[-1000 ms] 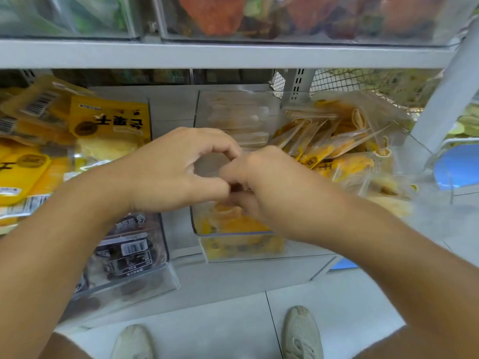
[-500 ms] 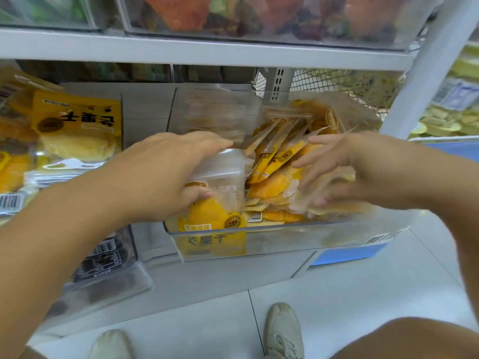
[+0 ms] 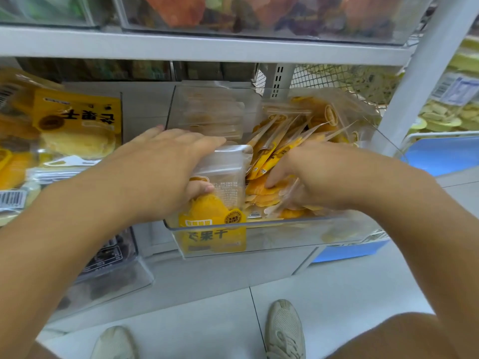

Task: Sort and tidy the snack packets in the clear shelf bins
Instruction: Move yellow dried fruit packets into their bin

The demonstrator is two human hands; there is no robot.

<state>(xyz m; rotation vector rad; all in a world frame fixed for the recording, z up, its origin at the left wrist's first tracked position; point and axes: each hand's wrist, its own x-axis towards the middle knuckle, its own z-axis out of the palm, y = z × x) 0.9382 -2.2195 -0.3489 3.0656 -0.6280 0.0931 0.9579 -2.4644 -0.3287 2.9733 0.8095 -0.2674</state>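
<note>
Clear-topped mango packet (image 3: 220, 187) sits pinched by left hand (image 3: 160, 172) fingers; right hand (image 3: 318, 174) fingers seemingly curl into neighbouring packets (image 3: 274, 151).

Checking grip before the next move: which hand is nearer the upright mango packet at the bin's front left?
Left. The left hand grips the upright mango packet, thumb across its face. The right hand is beside it, in the loose yellow packets.
</note>
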